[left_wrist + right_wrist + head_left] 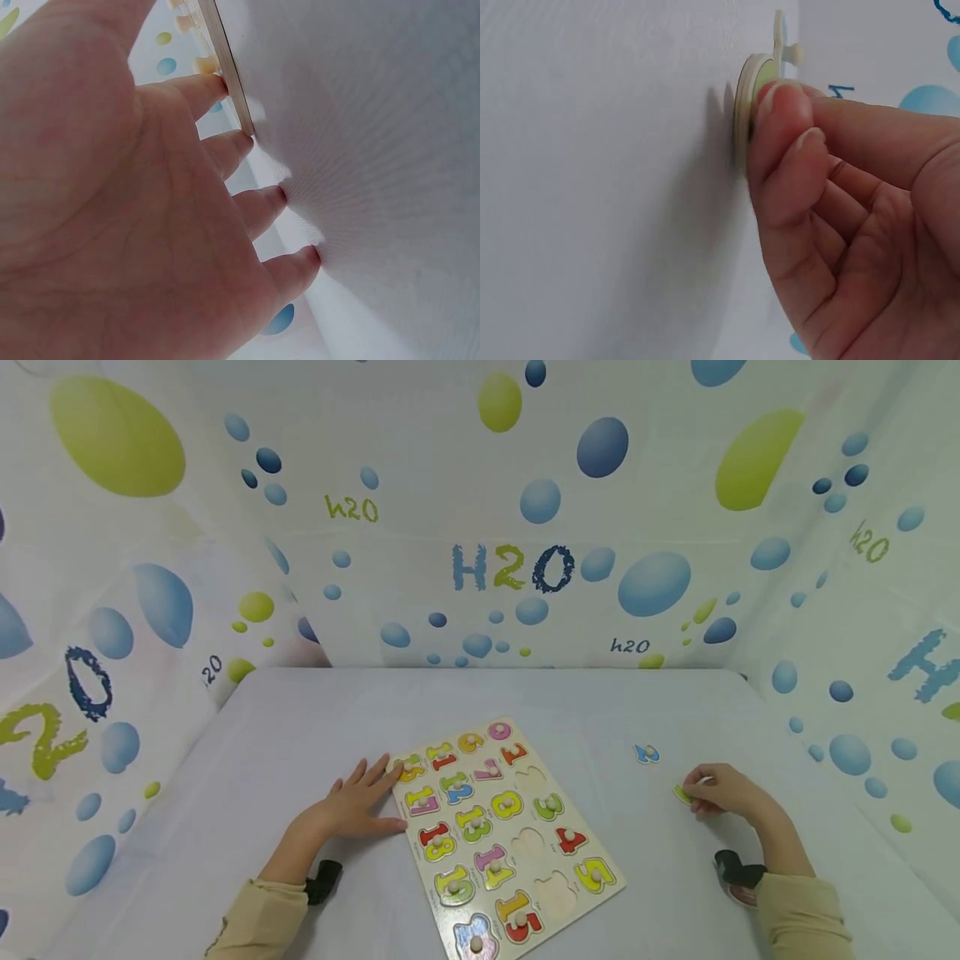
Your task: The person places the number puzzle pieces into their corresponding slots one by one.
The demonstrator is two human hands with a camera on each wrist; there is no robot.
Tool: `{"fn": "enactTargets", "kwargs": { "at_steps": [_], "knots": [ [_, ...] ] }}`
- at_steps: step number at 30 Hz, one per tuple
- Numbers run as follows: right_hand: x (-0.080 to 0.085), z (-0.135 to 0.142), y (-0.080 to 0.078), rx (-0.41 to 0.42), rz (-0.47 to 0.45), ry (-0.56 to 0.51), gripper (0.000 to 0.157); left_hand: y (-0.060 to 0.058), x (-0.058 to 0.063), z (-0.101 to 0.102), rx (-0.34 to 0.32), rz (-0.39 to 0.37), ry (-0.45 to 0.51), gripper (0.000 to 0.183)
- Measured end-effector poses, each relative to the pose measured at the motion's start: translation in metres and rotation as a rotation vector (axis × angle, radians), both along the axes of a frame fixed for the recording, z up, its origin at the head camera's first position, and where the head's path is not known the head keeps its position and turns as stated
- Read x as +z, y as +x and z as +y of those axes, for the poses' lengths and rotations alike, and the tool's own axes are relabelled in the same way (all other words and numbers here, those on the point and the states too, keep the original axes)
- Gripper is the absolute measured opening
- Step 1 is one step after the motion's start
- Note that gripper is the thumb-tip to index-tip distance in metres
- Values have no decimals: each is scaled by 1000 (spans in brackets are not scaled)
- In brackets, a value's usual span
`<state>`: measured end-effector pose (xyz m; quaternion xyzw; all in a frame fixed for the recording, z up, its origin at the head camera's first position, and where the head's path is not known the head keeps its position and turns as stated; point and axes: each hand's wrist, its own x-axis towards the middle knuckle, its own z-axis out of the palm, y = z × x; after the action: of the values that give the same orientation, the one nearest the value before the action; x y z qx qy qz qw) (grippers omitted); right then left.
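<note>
A wooden number puzzle board lies at an angle on the table, with colored number pieces bearing small knobs and three bare recesses. My left hand is spread flat at its left edge; in the left wrist view the straight fingers touch the board's side and the tabletop. To the right of the board, my right hand pinches a green puzzle piece between thumb and fingertips. The right wrist view shows this green piece edge-on, close to the tabletop; its number is hidden.
A blue puzzle piece with a knob lies on the white tabletop beyond my right hand. Black wrist straps sit below both hands. White curtains with blue and green dots surround the table's back and sides.
</note>
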<state>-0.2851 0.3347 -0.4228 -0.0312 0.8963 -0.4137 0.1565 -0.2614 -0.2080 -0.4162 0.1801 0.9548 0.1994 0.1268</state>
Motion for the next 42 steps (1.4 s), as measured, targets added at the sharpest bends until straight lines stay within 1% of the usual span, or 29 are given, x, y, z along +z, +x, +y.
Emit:
{"fn": "enactTargets", "kwargs": {
  "at_steps": [4,8,10,13,19,21,23,26,29,36,42],
  "knots": [
    [5,-11,-1,17,22,-56,18,2,2,1,-5,2,9,90],
    [16,-36,-2,75,57,-119,20,3,4,1,-4,4,10,90],
    [22,-56,-1,118,66,-139,20,4,4,2,0,2,9,90],
    [26,-91,2,199,72,-145,17,4,5,2,2,5,6,90],
    [20,-163,17,417,68,-131,10,3,3,1,5,6,2,91],
    [17,-180,22,464,61,-120,9,2,3,1,7,1,3,91],
    [13,-193,27,490,50,-105,8,2,2,1,6,-3,7,90],
    [8,-205,31,505,31,-83,10,2,2,1,6,-11,6,91],
    [5,-210,33,511,24,-69,11,1,1,0,5,-12,5,91],
    [3,-212,34,511,20,-54,12,-3,-2,-2,12,-5,-5,92],
    [3,-213,35,502,14,-40,12,-3,-4,-2,12,-2,-7,92]
  ]
}}
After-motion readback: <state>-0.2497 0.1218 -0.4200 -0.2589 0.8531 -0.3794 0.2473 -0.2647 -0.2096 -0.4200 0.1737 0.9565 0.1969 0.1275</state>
